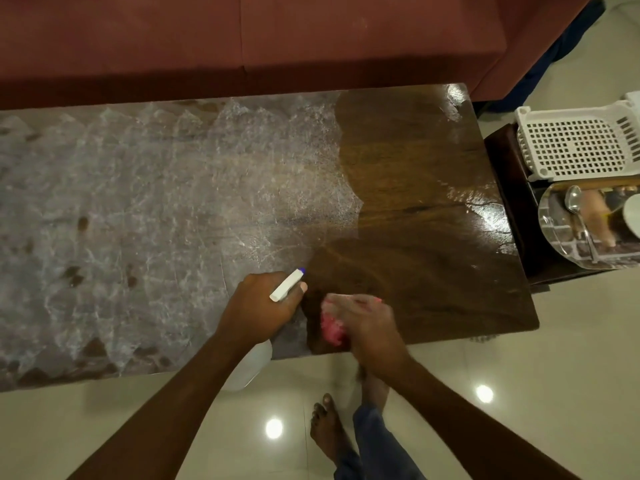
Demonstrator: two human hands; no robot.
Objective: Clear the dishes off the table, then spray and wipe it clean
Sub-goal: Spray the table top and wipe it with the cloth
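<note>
Left hand (256,306) curled round spray bottle (286,285), right hand (367,328) flat on pink cloth (330,328)

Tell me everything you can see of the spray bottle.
The spray bottle looks plastic: a white trigger head with a blue nozzle tip, and a cloudy translucent body. The left hand grips its neck, hiding much of it. It tilts, nozzle aimed forward over the wet table, body hanging past the near edge.
</note>
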